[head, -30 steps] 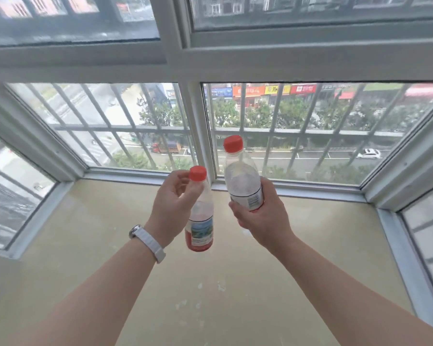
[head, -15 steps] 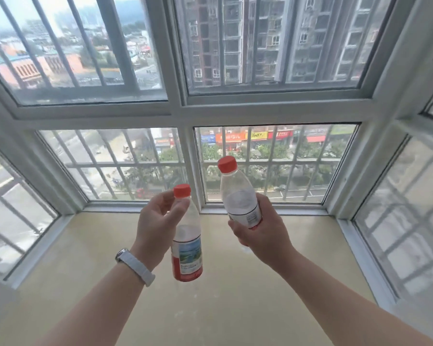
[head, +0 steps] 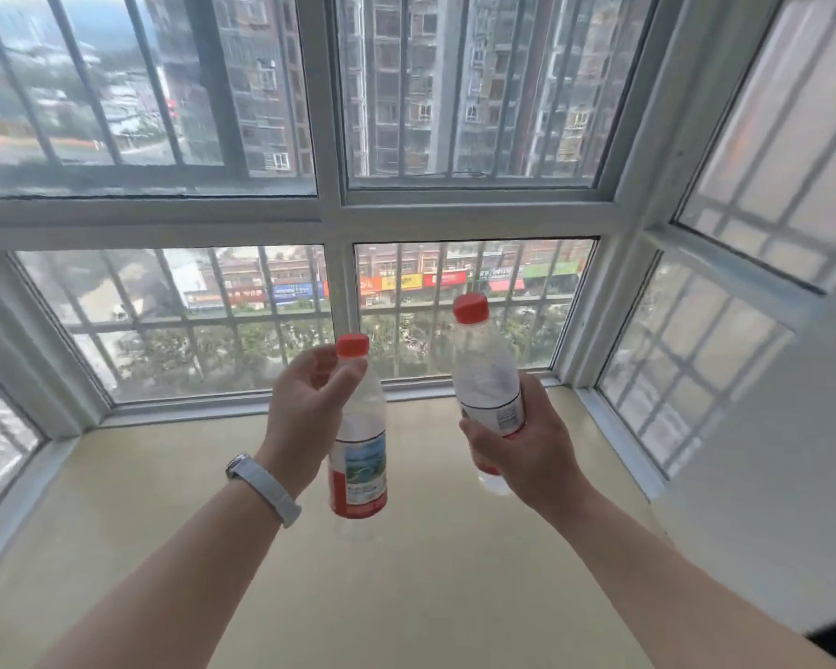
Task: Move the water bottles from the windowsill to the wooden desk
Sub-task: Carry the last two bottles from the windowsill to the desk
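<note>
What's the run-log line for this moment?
stage: bottles in hand | left hand: grips left bottle | right hand: grips right bottle | both above windowsill | desk: not in view

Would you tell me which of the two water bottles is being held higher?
The right bottle, in the right hand: its red cap tops the other's. The left bottle, in the left hand, hangs lower.

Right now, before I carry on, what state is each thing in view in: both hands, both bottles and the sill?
left hand: grips the left bottle at its upper part.
left bottle: held in the air, roughly upright, red cap on.
right hand: grips the right bottle round its label.
right bottle: held in the air, top tilted slightly left, red cap on.
windowsill: lies below both bottles; neither touches it.
</note>
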Available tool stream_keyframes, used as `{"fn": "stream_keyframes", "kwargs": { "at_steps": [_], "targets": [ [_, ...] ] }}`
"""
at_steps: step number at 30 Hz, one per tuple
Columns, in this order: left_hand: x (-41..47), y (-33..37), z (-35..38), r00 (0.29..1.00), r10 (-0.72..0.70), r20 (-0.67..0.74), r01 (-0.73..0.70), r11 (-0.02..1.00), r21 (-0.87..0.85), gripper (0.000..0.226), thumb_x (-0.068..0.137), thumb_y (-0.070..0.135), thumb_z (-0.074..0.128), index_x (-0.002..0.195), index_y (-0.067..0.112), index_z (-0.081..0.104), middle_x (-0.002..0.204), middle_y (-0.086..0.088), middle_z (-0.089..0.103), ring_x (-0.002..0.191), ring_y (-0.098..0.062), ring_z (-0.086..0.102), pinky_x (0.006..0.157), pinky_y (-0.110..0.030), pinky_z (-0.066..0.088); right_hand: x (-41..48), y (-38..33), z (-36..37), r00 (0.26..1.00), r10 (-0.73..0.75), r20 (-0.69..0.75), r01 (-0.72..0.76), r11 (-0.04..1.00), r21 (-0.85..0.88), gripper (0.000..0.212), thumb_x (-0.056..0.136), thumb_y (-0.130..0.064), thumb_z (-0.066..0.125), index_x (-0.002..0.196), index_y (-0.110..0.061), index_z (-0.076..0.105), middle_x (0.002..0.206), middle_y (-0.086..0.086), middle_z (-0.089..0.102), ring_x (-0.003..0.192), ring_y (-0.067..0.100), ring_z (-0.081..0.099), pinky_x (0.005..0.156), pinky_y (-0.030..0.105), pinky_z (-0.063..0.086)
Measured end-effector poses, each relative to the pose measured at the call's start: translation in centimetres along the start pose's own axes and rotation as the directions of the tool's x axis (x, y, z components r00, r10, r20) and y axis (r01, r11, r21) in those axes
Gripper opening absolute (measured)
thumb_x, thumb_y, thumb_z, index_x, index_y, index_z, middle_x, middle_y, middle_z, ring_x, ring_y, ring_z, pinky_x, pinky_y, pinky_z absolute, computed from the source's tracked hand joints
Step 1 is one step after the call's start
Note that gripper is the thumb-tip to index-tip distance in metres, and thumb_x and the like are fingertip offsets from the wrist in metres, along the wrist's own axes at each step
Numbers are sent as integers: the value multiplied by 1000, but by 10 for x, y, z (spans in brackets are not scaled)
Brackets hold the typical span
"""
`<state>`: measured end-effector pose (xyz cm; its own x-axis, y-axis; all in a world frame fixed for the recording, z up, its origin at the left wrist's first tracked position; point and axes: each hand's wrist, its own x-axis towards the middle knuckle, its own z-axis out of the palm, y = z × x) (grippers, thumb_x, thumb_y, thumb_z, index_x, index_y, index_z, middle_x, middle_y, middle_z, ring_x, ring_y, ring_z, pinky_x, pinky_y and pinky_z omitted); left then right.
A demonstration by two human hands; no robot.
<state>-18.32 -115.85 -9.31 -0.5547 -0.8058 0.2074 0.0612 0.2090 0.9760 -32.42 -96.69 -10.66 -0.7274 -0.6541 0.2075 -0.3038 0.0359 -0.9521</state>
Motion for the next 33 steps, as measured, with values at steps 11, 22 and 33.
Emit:
{"fn": "stream_keyframes", "kwargs": {
  "at_steps": [11, 22, 33],
  "targets": [
    [-22, 27, 73, 959, 58, 278, -43, 997, -62, 24, 87, 33, 70, 107, 21, 67, 101, -3, 71, 96, -21, 68, 90, -47, 56, -78, -36, -64, 937, 26, -350, -56, 996, -75, 43, 76, -2, 81, 102, -23, 54, 80, -2, 64, 53, -2, 53, 49, 10, 44],
    [-62, 69, 228, 821, 94, 563, -50, 994, -94, 32, 81, 41, 72, 107, 22, 67, 103, -1, 72, 97, -21, 68, 92, -49, 55, -135, -26, -191, 767, 88, -635, -186, 978, -89, 48, 73, -14, 85, 102, -35, 52, 84, -14, 66, 58, -1, 58, 54, 18, 51],
    [-152, 109, 415, 644, 149, 751, -76, 989, -130, 48, 65, 55, 70, 102, 25, 70, 98, -1, 73, 95, -23, 70, 92, -53, 54, -217, 2, -351, 554, 152, -819, -234, 972, 22, 50, 63, -21, 85, 101, -36, 57, 89, -8, 70, 77, 20, 69, 74, 39, 59]
  ]
}}
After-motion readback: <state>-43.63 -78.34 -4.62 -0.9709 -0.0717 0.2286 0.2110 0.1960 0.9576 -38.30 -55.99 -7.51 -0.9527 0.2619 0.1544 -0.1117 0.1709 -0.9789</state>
